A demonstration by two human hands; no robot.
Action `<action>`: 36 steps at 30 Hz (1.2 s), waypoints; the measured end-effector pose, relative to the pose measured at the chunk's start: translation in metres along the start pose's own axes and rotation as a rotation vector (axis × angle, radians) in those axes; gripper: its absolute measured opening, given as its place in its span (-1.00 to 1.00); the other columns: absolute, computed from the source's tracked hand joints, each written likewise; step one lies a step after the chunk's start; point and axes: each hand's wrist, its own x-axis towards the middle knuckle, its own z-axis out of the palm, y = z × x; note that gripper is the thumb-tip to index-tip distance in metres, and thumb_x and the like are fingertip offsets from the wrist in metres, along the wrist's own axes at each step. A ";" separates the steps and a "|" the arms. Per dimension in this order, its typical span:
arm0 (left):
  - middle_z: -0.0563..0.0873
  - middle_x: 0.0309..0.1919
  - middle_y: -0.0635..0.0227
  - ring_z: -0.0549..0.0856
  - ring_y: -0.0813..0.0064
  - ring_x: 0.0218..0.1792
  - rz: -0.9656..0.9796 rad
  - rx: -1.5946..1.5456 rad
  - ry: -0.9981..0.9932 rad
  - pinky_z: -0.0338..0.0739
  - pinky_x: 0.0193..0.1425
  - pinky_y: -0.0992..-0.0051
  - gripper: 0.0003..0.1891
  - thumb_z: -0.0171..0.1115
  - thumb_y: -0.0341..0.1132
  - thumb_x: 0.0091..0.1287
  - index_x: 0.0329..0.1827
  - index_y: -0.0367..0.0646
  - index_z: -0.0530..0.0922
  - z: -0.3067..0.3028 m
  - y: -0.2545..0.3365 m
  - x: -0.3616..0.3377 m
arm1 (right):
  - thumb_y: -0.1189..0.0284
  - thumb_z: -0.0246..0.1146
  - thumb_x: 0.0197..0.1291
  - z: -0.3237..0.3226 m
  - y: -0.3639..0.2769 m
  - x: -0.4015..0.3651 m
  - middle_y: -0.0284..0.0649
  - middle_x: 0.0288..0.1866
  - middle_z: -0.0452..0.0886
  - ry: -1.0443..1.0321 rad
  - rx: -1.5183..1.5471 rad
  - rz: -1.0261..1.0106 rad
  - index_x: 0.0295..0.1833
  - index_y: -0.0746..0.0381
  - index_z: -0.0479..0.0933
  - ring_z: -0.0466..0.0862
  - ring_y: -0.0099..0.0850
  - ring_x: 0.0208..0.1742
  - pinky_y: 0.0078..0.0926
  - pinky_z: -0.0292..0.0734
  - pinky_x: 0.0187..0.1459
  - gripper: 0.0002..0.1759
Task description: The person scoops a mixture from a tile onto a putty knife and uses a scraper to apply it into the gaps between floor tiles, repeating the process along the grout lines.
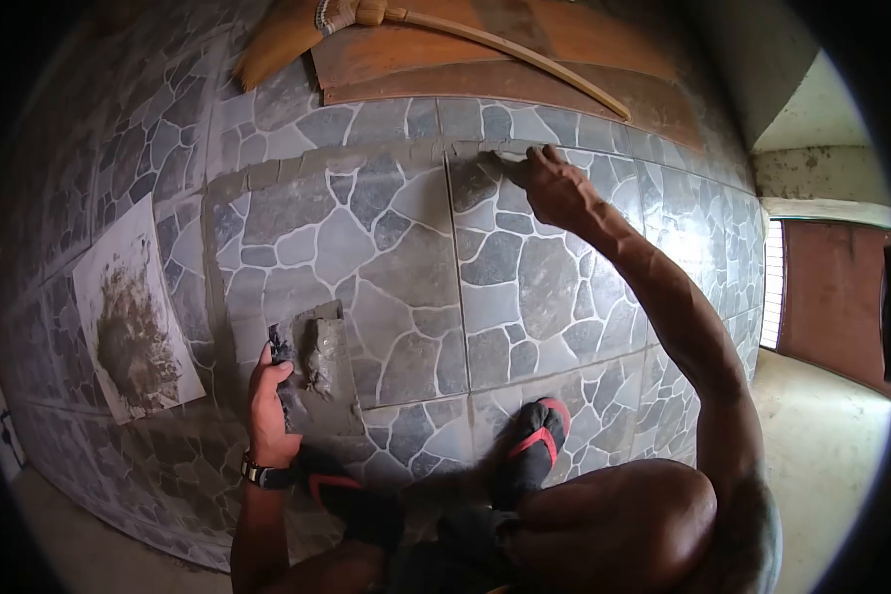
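Observation:
My left hand is wrapped round the dark handle of a flat trowel, which carries a lump of wet grey mortar. Up at the tile joint, my right hand is closed on a small dark tool, whose tip touches the grout line. Grey grout is smeared along the upper joint and down the left one. The stone-patterned tiles lie under both hands.
A mortar-stained white sheet lies at the left. A broom rests on brown boards at the top. My sandalled feet are on the tiles below. A reddish-brown door stands at the right.

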 end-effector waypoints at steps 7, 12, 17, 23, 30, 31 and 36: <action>0.59 0.12 0.45 0.56 0.49 0.11 -0.019 -0.001 -0.079 0.39 0.24 0.48 -0.48 0.09 -0.34 0.32 0.38 -0.18 0.41 0.008 0.001 -0.005 | 0.48 0.22 0.05 0.024 -0.023 0.025 0.00 -0.15 0.53 0.023 -0.169 -0.012 -0.01 0.33 0.58 0.58 -0.14 -0.03 -0.35 0.67 -0.29 -0.66; 0.60 0.08 0.41 0.58 0.46 0.08 -0.055 -0.051 -0.128 0.44 0.20 0.44 -0.49 0.06 -0.35 0.32 0.38 -0.14 0.40 0.003 -0.002 -0.005 | 0.51 0.20 0.06 0.007 -0.017 0.045 -0.01 -0.17 0.54 0.131 -0.067 0.077 -0.02 0.31 0.59 0.58 -0.14 -0.05 -0.36 0.66 -0.34 -0.68; 0.61 0.07 0.42 0.59 0.46 0.05 -0.021 -0.006 -0.076 0.44 0.20 0.46 -0.49 0.05 -0.36 0.32 0.38 -0.15 0.41 -0.001 -0.011 0.000 | 0.47 0.19 0.08 0.017 -0.039 0.044 -0.06 -0.18 0.55 0.025 -0.144 -0.117 -0.03 0.37 0.55 0.57 -0.18 -0.12 -0.31 0.65 -0.27 -0.67; 0.61 0.06 0.42 0.58 0.47 0.05 -0.093 -0.036 -0.081 0.43 0.19 0.48 -0.48 0.07 -0.37 0.30 0.37 -0.16 0.42 0.009 -0.004 -0.007 | 0.48 0.19 0.05 0.014 -0.053 0.056 -0.15 -0.25 0.51 0.202 -0.390 -0.037 -0.08 0.35 0.54 0.54 -0.27 -0.22 -0.45 0.58 -0.38 -0.71; 0.59 0.00 0.39 0.59 0.48 0.00 -0.061 -0.023 -0.135 0.46 0.14 0.48 -0.48 0.08 -0.33 0.28 0.34 -0.18 0.41 0.007 -0.003 -0.011 | 0.52 0.19 0.04 -0.012 -0.037 0.056 -0.08 -0.18 0.53 0.166 0.021 -0.044 -0.15 0.38 0.57 0.56 -0.12 -0.07 -0.30 0.65 -0.33 -0.76; 0.59 0.01 0.40 0.58 0.48 0.02 -0.057 -0.016 -0.122 0.44 0.16 0.48 -0.48 0.08 -0.34 0.28 0.35 -0.19 0.42 0.008 -0.003 -0.013 | 0.52 0.19 0.04 -0.001 -0.037 0.054 -0.08 -0.17 0.53 0.138 -0.057 -0.011 -0.14 0.38 0.56 0.56 -0.12 -0.05 -0.32 0.65 -0.33 -0.75; 0.60 0.07 0.41 0.57 0.46 0.09 -0.009 -0.064 -0.203 0.40 0.23 0.46 -0.51 0.05 -0.34 0.31 0.34 -0.21 0.44 0.018 0.001 -0.019 | 0.53 0.17 0.07 0.009 -0.004 0.028 -0.07 -0.12 0.53 0.511 -0.063 -0.319 0.21 0.10 0.51 0.54 -0.14 -0.12 -0.31 0.63 -0.19 -0.49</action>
